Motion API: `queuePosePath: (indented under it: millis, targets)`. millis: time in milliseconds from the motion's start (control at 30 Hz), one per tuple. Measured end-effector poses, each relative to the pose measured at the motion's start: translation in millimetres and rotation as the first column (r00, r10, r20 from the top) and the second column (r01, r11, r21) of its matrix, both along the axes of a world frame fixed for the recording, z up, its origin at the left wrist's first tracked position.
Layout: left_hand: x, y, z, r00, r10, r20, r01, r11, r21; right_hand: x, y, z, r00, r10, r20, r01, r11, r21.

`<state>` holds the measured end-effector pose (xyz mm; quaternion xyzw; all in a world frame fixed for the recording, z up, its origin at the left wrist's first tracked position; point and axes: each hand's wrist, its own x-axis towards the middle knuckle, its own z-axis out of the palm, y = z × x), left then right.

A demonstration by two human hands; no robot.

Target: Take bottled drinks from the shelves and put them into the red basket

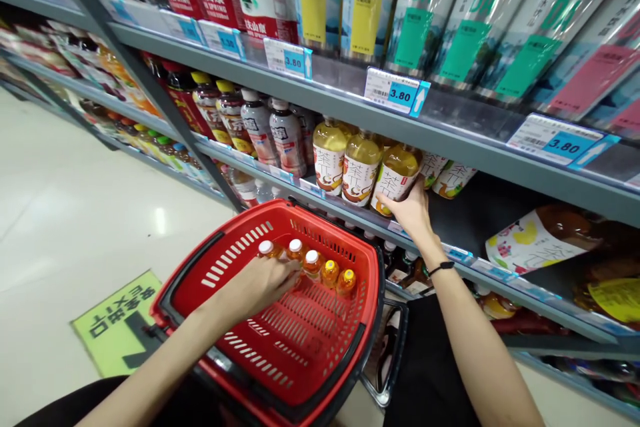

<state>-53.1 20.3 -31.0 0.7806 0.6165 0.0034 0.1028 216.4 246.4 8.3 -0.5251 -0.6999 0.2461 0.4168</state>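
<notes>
My right hand [413, 210] is wrapped around a bottle of yellow tea drink [395, 177] with a white label, which stands at the front edge of the lower shelf. Two similar tea bottles [345, 163] stand in a row to its left. Inside the red shopping basket [370, 273], my left hand [267, 278] has its fingers curled at a small bottle of orange drink [295, 251] with a white cap. Its fingertips are partly hidden. Several such small bottles line the basket's far side, some with yellow caps [330, 267].
Tall soda bottles [413, 20] fill the shelf above, over price tags [397, 90]. A large bottle [543, 237] lies on its side to the right. The basket's black handle [397, 347] hangs at its right. A green floor sign [117, 323] lies at the left.
</notes>
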Motion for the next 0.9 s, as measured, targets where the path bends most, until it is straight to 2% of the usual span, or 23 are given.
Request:
queuePosePath:
  millis: [167,300,367,433,500,567,633,700,767,800,867,900]
  targets:
    - [0,-3,-2.5,1.000,-0.018,0.005,0.018,1.000,0.006,-10,-5,-9.1,0.996,-0.082,-0.028,0.085,0.989,0.123]
    - [-5,-7,-6.8,0.999,-0.031,-0.007,0.032,0.998,0.054,-3,-11,-24.9,0.993,-0.095,-0.070,0.113,0.927,0.358]
    - [-6,-9,-8.3,0.999,-0.031,0.012,0.030,0.995,0.098,4,-13,-28.7,0.999,-0.030,-0.037,0.044,0.870,0.491]
    - [-6,-9,-6.5,0.998,-0.026,0.048,0.020,0.993,0.121,9,-16,-26.0,0.995,0.090,0.034,-0.092,0.783,0.615]
    - [-2,-8,0.6,0.992,-0.024,0.125,0.010,0.994,0.110,10,-23,-17.5,0.970,0.225,0.097,-0.227,0.678,0.699]
    - [4,-6,12.8,0.967,-0.008,0.255,-0.022,0.993,0.115,3,-34,-7.1,0.933,0.346,0.100,-0.306,0.614,0.728]
    - [12,-5,27.1,0.924,0.017,0.383,-0.094,0.979,0.183,-10,-51,1.1,0.885,0.464,0.046,-0.353,0.601,0.718]
    - [22,-9,39.6,0.880,0.038,0.474,-0.196,0.937,0.290,-26,-73,5.9,0.830,0.558,-0.016,-0.392,0.604,0.693]
    - [31,-15,47.1,0.826,0.029,0.563,-0.281,0.886,0.368,-41,-96,8.2,0.803,0.594,-0.039,-0.450,0.649,0.613]
    - [35,-18,48.6,0.788,0.021,0.615,-0.319,0.869,0.379,-47,-108,8.6,0.802,0.596,-0.046,-0.491,0.700,0.519]
    - [39,-21,48.0,0.688,0.044,0.725,-0.396,0.859,0.324,-59,-128,7.8,0.797,0.597,-0.093,-0.569,0.794,0.213]
    - [39,-20,46.4,0.624,0.085,0.777,-0.435,0.864,0.254,-65,-137,6.1,0.794,0.595,-0.127,-0.595,0.802,0.043]
